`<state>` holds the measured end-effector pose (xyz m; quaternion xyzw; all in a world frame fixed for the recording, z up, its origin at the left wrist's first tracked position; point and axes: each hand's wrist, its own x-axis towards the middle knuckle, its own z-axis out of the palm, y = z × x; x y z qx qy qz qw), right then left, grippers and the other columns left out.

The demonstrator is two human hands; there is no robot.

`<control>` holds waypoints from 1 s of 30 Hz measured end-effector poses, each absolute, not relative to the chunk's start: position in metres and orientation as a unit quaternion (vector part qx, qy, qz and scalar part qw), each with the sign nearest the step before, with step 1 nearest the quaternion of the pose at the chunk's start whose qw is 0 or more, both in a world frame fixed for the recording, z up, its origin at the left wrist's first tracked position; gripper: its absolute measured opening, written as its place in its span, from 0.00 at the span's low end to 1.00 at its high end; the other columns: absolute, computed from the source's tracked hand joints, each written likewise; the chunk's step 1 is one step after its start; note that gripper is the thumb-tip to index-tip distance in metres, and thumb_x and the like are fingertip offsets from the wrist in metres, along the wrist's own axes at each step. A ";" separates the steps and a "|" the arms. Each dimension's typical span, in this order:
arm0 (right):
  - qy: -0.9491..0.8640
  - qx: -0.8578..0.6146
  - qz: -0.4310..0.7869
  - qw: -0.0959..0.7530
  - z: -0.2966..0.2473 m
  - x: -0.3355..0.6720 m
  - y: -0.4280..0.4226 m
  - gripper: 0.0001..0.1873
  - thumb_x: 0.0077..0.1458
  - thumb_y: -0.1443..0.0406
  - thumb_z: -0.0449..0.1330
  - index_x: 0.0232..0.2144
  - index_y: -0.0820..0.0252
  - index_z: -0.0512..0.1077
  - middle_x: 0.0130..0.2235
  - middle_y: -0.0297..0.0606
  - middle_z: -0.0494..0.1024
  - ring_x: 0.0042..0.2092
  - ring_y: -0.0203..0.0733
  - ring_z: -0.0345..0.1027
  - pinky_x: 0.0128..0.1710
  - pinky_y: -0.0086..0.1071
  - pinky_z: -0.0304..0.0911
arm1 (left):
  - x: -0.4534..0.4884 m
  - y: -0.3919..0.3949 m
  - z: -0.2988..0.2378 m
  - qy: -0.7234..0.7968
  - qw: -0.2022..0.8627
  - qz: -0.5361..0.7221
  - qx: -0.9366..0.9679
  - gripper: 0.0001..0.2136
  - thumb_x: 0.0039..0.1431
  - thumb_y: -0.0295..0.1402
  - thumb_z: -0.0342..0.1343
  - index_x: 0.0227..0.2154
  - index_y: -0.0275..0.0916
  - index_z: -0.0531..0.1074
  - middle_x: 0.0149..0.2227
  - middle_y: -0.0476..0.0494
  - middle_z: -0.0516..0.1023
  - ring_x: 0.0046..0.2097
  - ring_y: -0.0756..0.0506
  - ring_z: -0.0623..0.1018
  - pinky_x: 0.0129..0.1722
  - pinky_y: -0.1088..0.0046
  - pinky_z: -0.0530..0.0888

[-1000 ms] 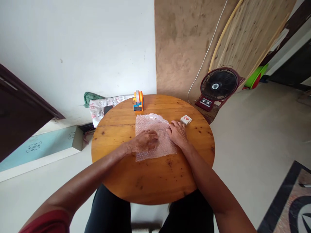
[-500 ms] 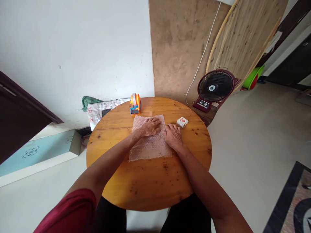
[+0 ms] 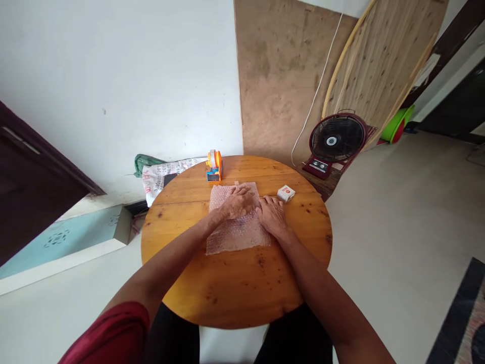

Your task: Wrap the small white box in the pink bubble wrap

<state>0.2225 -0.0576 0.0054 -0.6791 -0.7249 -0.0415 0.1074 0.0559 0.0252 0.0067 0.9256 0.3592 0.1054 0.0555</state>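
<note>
On the desk [image 3: 235, 288], a bubble wrap sheet [image 3: 231, 237] lies under the left hand [image 3: 238, 201] and right hand [image 3: 271, 214], each grip spread flat, clasping nothing. It seems light and limp, best pinched at a corner.

Tabletop [image 3: 235, 283], centre toward far edge: bubble-wrap sheet [image 3: 235, 236] lying flat, left hand [image 3: 238, 202] resting palm-down on its far half, right hand [image 3: 272, 215] palm-down on its right edge. Far edge, behind the sheet's far left corner: tape dispenser [image 3: 214, 166]; right of the sheet, apart from it, near the far right edge: small box [image 3: 285, 193]. Floor beyond the far right edge: fan [image 3: 335, 141]; beyond the far left edge, against the wall: sack [image 3: 161, 172].
</note>
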 end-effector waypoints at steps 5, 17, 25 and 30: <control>-0.726 -0.677 -0.032 0.117 0.006 0.225 -0.057 0.16 0.64 0.63 0.50 0.49 0.61 0.71 0.55 0.49 0.72 0.55 0.52 0.62 0.52 0.43 0.52 | 0.055 0.019 -0.003 0.353 0.070 0.105 0.927 0.32 0.64 0.53 0.48 0.64 0.38 0.62 0.68 0.33 0.58 0.69 0.34 0.57 0.67 0.48 0.51; -0.743 -0.630 -0.042 0.222 0.006 0.227 -0.054 0.18 0.65 0.65 0.46 0.49 0.61 0.73 0.57 0.46 0.73 0.56 0.50 0.64 0.55 0.41 0.54 | 0.055 0.023 -0.013 0.348 0.064 0.115 0.928 0.34 0.59 0.54 0.53 0.64 0.39 0.62 0.68 0.31 0.58 0.69 0.31 0.57 0.66 0.43 0.51; -0.772 -0.585 0.021 0.250 0.019 0.217 -0.053 0.21 0.63 0.63 0.47 0.54 0.63 0.70 0.59 0.49 0.71 0.60 0.51 0.62 0.61 0.44 0.55 | 0.057 0.022 -0.019 0.348 0.056 0.153 0.923 0.32 0.59 0.51 0.52 0.63 0.41 0.63 0.66 0.33 0.61 0.67 0.32 0.59 0.65 0.41 0.53; -0.787 -0.556 0.113 0.242 0.042 0.197 -0.040 0.20 0.62 0.61 0.50 0.53 0.59 0.70 0.58 0.46 0.71 0.60 0.47 0.64 0.61 0.43 0.57 | 0.058 0.021 -0.017 0.350 0.064 0.140 0.924 0.29 0.60 0.45 0.53 0.63 0.42 0.61 0.66 0.35 0.61 0.68 0.33 0.57 0.66 0.42 0.50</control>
